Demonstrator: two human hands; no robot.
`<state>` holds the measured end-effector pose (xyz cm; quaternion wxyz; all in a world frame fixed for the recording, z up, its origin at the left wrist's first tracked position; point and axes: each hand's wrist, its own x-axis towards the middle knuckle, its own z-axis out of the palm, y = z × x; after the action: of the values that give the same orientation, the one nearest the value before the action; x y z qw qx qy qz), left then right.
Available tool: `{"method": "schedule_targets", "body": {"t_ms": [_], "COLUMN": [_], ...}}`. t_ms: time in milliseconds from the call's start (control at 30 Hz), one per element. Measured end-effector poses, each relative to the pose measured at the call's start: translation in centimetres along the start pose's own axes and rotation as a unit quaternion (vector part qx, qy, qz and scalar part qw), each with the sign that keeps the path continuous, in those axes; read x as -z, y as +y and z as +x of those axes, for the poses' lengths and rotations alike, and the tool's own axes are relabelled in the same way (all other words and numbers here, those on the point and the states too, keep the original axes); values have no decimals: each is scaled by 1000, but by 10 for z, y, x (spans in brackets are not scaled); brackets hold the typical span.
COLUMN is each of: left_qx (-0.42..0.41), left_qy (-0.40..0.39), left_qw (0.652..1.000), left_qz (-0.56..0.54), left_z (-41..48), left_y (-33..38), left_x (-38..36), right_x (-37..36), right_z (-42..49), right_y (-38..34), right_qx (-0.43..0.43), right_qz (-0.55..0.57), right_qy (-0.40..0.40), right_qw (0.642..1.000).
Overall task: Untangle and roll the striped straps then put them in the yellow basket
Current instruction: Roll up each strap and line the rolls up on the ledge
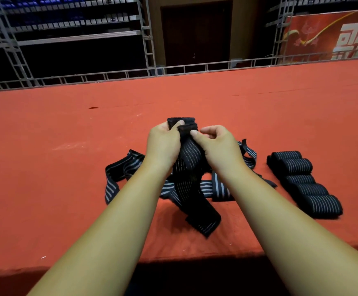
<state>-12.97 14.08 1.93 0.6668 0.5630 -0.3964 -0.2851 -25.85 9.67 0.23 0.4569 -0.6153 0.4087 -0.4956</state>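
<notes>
Spreading wide and bare across mid-frame: red-covered bench [67, 167], near edge along the bottom, railing [195, 68] behind. Lying lower right: five rolled straps [304, 183]. Sprawling at centre: tangled loose straps [129, 167]. Pinching one strap's end [182, 124]: left hand [163, 144] and right hand [216, 144], both grips narrow.

Red banner [331, 35] bears large white characters, cut off, perhaps Chinese.
</notes>
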Motion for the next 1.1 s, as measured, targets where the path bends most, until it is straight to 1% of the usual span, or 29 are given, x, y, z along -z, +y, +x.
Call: {"method": "schedule_targets", "body": {"t_ms": [100, 333, 467, 567, 667, 733, 800, 900, 1100], "left_qx": [16, 77, 111, 128, 149, 157, 148, 139, 137], "left_qy": [13, -5, -44, -76, -77, -98, -110, -93, -114], "left_qw": [1000, 997, 993, 987, 978, 972, 975, 980, 978], "left_qz": [-2, 0, -24, -54, -124, -144, -127, -103, -105], "left_z": [3, 7, 7, 11, 15, 19, 26, 35, 41], "left_y": [-9, -47, -68, -84, -98, -106, -113, -121, -132], "left_x": [-2, 0, -3, -2, -3, -1, 5, 11, 15], "right_x": [4, 16, 12, 5, 0, -3, -8, -14, -22], "right_z": [3, 15, 19, 25, 31, 36, 41, 47, 51], "right_y": [7, 50, 78, 96, 107, 112, 115, 120, 129], "right_qx": [-4, -15, -18, -8, -1, -5, -12, -16, -22], "right_qz": [-24, 2, 63, 112, 110, 106, 100, 95, 94], "right_qy": [-35, -124, -126, -109, -84, -78, -77, -86, -96], "right_qw": [999, 992, 990, 988, 990, 991, 992, 992, 991]}}
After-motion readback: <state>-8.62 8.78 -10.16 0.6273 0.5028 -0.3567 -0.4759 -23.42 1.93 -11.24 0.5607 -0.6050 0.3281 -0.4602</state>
